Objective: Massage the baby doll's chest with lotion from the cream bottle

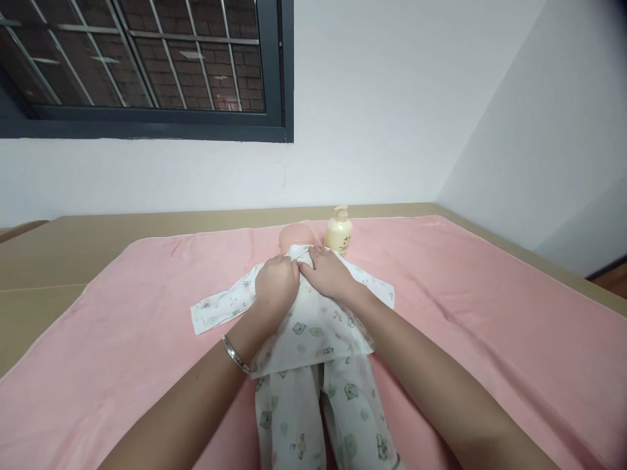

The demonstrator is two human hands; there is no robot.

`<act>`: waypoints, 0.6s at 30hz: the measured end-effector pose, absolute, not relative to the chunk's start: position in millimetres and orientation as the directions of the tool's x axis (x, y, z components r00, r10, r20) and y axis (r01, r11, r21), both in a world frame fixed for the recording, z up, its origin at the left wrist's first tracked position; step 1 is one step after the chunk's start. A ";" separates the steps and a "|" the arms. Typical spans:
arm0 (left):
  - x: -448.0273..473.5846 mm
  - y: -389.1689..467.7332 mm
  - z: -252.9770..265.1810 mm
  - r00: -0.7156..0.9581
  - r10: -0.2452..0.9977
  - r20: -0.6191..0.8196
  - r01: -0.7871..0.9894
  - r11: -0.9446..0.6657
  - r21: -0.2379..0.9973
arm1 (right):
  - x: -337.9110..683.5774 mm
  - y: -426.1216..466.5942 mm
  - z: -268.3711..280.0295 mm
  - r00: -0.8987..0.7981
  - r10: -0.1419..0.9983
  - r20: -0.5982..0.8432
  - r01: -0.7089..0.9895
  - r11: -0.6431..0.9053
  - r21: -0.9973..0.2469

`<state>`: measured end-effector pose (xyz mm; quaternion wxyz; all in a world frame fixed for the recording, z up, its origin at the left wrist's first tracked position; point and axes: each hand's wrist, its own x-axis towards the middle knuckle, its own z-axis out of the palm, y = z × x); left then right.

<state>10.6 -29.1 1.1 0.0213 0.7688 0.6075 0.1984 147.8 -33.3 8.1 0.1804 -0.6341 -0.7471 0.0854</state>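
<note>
A baby doll (295, 235) lies on its back, its head away from me. It wears a white baby shirt (318, 326) printed with small green animals, and matching pants (294, 411). My left hand (277, 282) is closed at the upper front of the shirt, gripping the cloth just below the collar. Beside it my right hand (329, 271) lies with fingers stretched over the shirt's other side, its thumb reaching toward the left hand. The shirt's sleeves spread out to both sides. Both hands partly cover the doll's chest and neck.
A cream pump bottle (339, 232) stands just right of the doll's head. Under everything spreads a pink blanket (157, 365) on a tan padded surface (63, 248). Behind rises a white wall (372, 117) with a dark-framed barred window (288, 78).
</note>
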 end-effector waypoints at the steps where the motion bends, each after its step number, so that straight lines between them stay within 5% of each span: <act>1: 9.8 -27.4 0.3 0.165 0.949 0.270 0.920 -0.247 0.305 | 147.5 -33.0 7.3 -0.125 0.979 0.164 0.921 0.176 -0.346; 8: -0.1 -8.6 -8.0 0.155 0.962 0.226 0.864 -0.242 0.440 | 129.5 -54.2 13.4 -0.149 0.964 0.221 0.980 0.174 -0.095; 15: 9.8 -26.7 -2.1 0.156 0.937 0.314 0.925 -0.250 0.286 | 149.3 -37.6 18.5 -0.156 0.979 0.131 0.919 0.192 -0.343; 18: 8.1 -23.6 -4.3 0.116 0.949 0.292 0.909 -0.220 0.354 | 146.4 -38.3 14.3 -0.137 0.977 0.166 0.941 0.180 -0.287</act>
